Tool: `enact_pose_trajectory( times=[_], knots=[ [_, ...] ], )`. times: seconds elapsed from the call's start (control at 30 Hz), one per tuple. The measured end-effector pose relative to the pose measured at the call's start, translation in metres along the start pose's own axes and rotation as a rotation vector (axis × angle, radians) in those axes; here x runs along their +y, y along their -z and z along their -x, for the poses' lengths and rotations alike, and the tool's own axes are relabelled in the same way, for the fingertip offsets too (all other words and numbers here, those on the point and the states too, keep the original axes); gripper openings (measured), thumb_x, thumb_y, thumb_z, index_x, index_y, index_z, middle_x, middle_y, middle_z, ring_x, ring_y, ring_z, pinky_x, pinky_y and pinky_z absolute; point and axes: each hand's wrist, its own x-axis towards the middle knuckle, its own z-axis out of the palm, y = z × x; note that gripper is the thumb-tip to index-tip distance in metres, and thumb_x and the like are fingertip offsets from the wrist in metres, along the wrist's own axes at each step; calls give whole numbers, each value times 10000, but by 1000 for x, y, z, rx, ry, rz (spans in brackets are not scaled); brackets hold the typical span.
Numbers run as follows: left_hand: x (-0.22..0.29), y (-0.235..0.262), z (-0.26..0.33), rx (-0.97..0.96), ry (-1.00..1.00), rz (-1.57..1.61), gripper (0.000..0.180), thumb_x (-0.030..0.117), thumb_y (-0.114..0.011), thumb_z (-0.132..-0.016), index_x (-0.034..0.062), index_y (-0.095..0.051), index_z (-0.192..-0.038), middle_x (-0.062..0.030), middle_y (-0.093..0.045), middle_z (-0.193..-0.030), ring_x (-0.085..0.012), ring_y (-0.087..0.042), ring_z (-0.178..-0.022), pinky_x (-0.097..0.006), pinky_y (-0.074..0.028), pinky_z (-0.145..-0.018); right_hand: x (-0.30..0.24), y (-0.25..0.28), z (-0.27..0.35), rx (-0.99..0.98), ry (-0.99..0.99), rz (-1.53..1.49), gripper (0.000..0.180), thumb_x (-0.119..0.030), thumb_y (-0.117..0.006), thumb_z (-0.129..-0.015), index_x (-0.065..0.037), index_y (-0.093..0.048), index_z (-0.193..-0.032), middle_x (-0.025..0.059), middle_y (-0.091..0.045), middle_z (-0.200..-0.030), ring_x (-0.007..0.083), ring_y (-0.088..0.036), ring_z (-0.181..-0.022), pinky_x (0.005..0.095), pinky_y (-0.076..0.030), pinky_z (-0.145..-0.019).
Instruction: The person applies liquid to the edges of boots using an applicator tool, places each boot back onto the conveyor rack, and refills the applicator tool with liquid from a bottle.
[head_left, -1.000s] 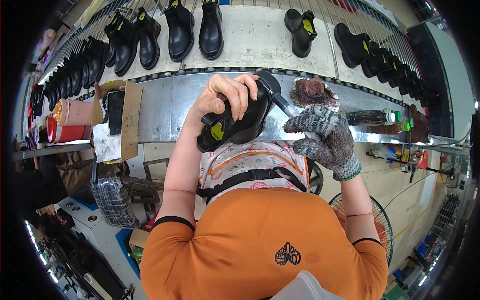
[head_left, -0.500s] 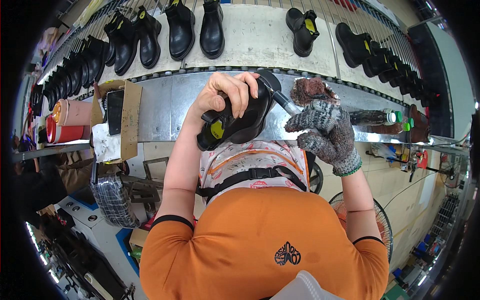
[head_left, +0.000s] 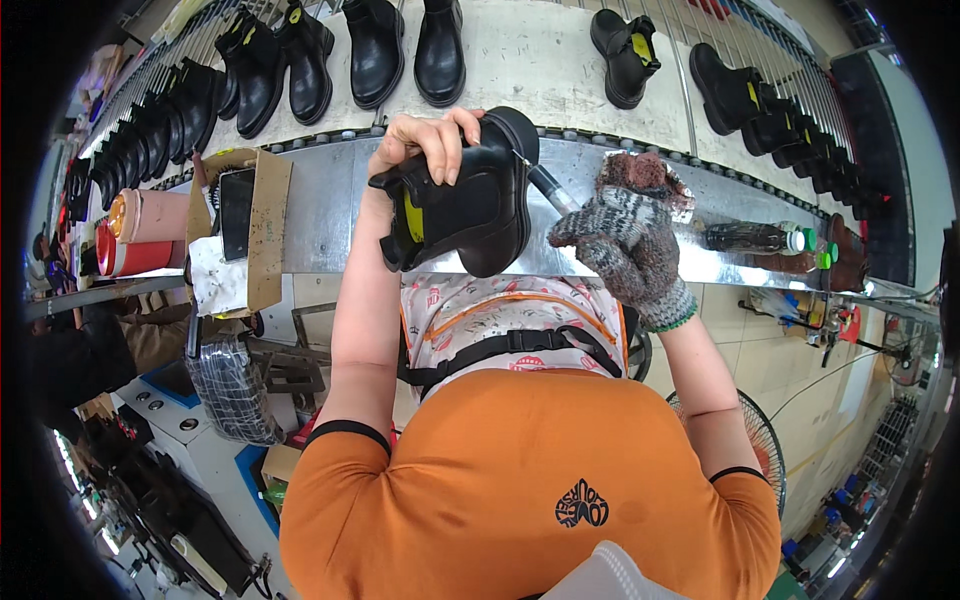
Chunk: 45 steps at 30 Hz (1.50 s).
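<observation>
A black ankle boot (head_left: 470,205) with a yellow lining is held up over the metal ledge, tilted on its side with its sole facing right. My bare left hand (head_left: 425,145) is closed over the boot's upper far edge. In my right hand (head_left: 630,245), which wears a grey knitted glove stained brown, is a pen-like tool (head_left: 551,190) with a dark barrel and a thin tip. That tip meets the boot's edge just above the sole. A brown-stained sponge or cloth (head_left: 640,173) lies just beyond the glove.
Several black boots (head_left: 440,55) stand on the white conveyor (head_left: 530,60) beyond the metal ledge (head_left: 325,215). A cardboard box (head_left: 265,230) sits at the left, beside a pink container (head_left: 150,218). Bottles (head_left: 755,238) with dark liquid lie at the right.
The boot has turned and moved a little left, so more of its side panel shows. My right hand and the tool have moved left with it.
</observation>
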Motion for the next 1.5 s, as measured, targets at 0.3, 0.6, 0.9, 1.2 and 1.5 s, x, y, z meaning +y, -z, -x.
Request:
enact_pose_trajectory(
  times=[0.3,0.6,0.9,1.2,1.5],
  knots=[
    [-6,43,15,35,-53,145,658,629,-368,-883,82,-596,-598,-52,-555,-648,-236,-473,-933,-422,-206,-1062,18,-43,-1,35,-17,-225,146,-143,-569,-828,-65,-621,-716,38,-677,-799,197,-566,-644,326,-432,-612],
    [-9,78,40,196,-46,253,673,613,-307,-909,77,-628,-659,-44,-566,-696,-250,-463,-1013,-421,-225,-1047,30,-65,-3,-53,-171,-273,228,-226,-528,-856,-92,-675,-745,76,-620,-735,267,-585,-695,346,-446,-651],
    [-13,105,61,438,46,362,682,627,-332,-896,60,-657,-700,-66,-588,-738,-267,-480,-1029,-378,-308,-1006,57,-88,22,-86,-281,-325,336,-276,-480,-888,-48,-677,-738,93,-646,-762,238,-615,-716,341,-466,-674],
    [-16,121,66,797,137,300,683,585,-366,-905,19,-625,-624,-117,-602,-685,-280,-561,-872,-369,-387,-940,60,-93,42,-134,-407,-310,361,-325,-402,-905,-143,-697,-803,75,-628,-785,265,-601,-736,365,-460,-707],
    [-28,130,55,1044,137,-144,687,604,-353,-896,3,-586,-659,-135,-616,-659,-247,-597,-726,-345,-469,-799,67,-98,59,-43,-538,-304,271,-245,-450,-899,-58,-643,-863,88,-648,-784,233,-614,-756,327,-476,-699]
  ],
)
